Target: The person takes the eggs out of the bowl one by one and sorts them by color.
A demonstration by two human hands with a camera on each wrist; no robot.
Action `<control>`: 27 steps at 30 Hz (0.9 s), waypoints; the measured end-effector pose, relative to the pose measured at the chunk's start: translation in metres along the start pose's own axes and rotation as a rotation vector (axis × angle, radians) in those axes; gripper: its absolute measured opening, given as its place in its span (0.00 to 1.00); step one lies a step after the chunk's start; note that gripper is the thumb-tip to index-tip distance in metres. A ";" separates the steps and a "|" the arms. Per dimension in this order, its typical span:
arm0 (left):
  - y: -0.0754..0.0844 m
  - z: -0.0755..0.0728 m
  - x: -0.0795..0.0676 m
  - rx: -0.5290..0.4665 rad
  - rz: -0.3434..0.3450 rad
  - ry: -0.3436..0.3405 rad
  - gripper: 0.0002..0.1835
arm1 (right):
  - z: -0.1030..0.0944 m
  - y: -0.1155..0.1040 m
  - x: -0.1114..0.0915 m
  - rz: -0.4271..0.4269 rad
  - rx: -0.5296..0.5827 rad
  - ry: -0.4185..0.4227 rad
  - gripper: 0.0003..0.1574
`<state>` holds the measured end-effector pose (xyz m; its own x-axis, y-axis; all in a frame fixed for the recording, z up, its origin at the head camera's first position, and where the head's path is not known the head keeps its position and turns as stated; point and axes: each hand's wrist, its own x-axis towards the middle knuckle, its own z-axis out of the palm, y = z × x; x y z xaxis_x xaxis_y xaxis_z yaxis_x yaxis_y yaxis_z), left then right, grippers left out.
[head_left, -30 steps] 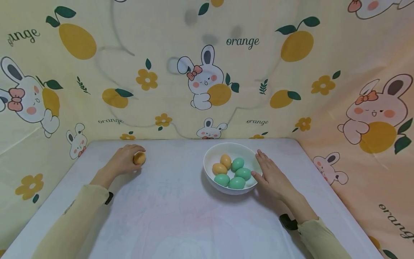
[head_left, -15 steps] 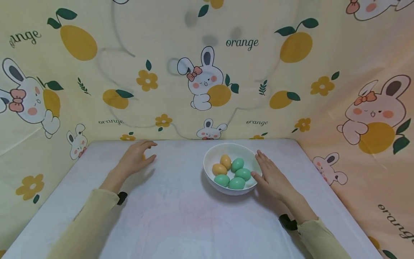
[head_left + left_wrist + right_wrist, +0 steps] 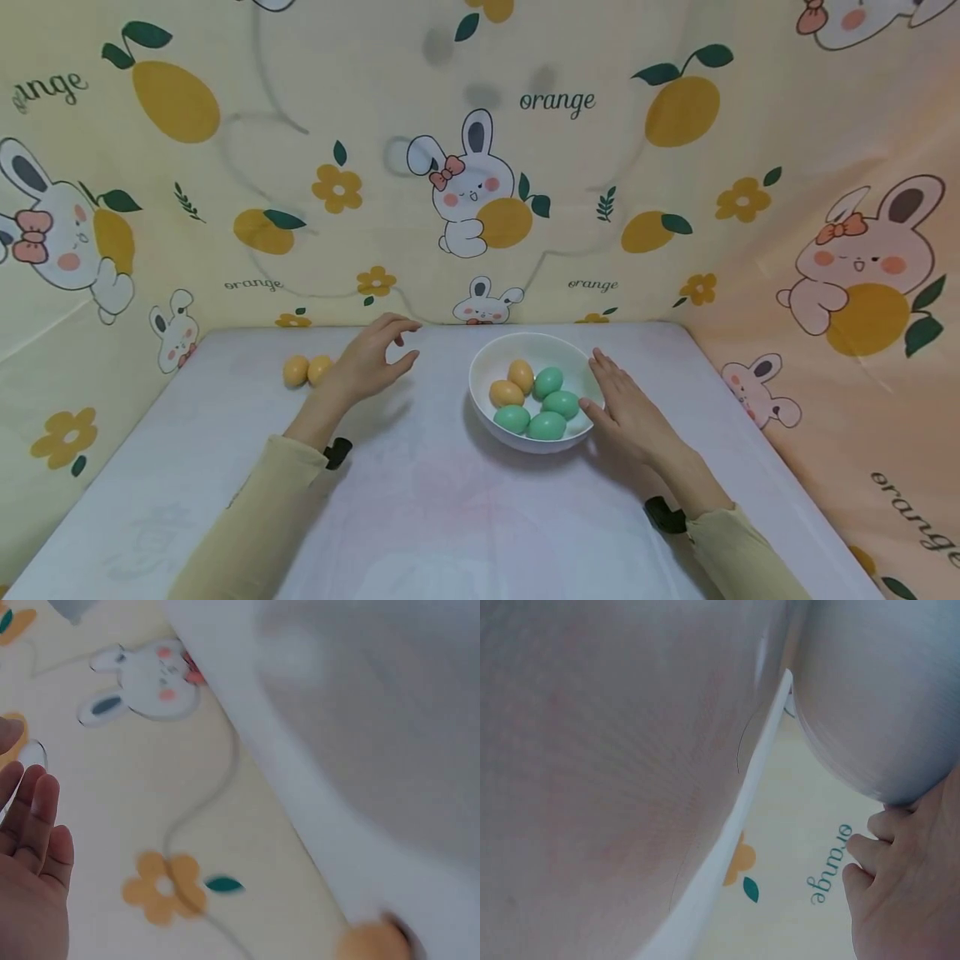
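Two orange eggs (image 3: 307, 371) lie side by side at the far left of the table. To their right, my left hand (image 3: 363, 358) hovers with fingers loosely spread and holds nothing. In the left wrist view that hand (image 3: 34, 870) shows at the left edge, and a blurred orange egg (image 3: 375, 943) is low in the picture. A white bowl (image 3: 483, 412) holds two orange eggs (image 3: 510, 390) and several green eggs (image 3: 551, 408). My right hand (image 3: 633, 412) rests its fingers along the bowl's right side; the right wrist view shows it against the bowl's outer wall (image 3: 877, 697).
A white-covered table (image 3: 435, 517) carries everything. Behind it and at both sides hangs a cream cloth (image 3: 570, 167) printed with rabbits and oranges. The table's back edge is close behind the bowl and the loose eggs.
My left hand has let go of an orange egg at the far left and moved right, towards the bowl, leaving two orange eggs in sight. The right hand stays at the bowl.
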<state>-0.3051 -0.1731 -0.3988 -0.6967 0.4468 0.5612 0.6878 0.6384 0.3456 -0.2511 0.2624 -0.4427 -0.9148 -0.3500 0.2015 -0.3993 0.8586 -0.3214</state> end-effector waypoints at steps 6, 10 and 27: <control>0.023 0.020 0.019 -0.049 0.044 -0.004 0.25 | 0.001 0.000 0.000 0.001 0.000 -0.002 0.51; 0.039 0.033 0.031 -0.060 0.045 -0.039 0.25 | 0.000 0.000 0.001 0.006 0.005 -0.007 0.50; 0.077 0.074 0.077 0.029 0.076 -0.381 0.22 | -0.001 0.000 0.001 -0.001 0.009 -0.007 0.51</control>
<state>-0.3208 -0.0431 -0.3840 -0.6739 0.6904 0.2631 0.7378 0.6100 0.2891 -0.2523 0.2626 -0.4419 -0.9149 -0.3530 0.1956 -0.4004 0.8551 -0.3293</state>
